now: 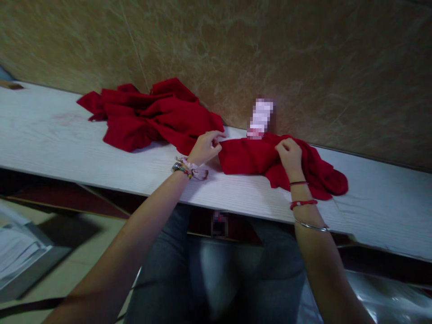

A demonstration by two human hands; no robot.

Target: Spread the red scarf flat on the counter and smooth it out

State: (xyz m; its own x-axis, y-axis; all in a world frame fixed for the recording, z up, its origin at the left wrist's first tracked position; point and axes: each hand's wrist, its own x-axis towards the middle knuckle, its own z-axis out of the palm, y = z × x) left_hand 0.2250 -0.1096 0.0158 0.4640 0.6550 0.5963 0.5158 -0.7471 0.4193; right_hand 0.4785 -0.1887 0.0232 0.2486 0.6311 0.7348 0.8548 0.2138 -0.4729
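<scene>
Red fabric lies in two bunched parts on a long white wood-grain table. The left heap of red cloth (145, 117) is loosely crumpled. To its right, a flatter piece of red cloth (241, 155) has a fairly straight near edge and a rumpled right end. My left hand (206, 148) is between the two, beside the right piece's left end, with thumb and forefinger apart and nothing visible in them. Over the right piece is my right hand (290, 155), its fingers curled together at the fabric. Whether the two parts join behind my left hand is hidden.
A blurred-out phone-like object (260, 118) leans at the marbled wall (216, 54) behind the cloth. The narrow white table (135, 168) runs across the view. A small brown piece (11, 84) lies at its far left. Below left stands a grey box (23, 256) with papers.
</scene>
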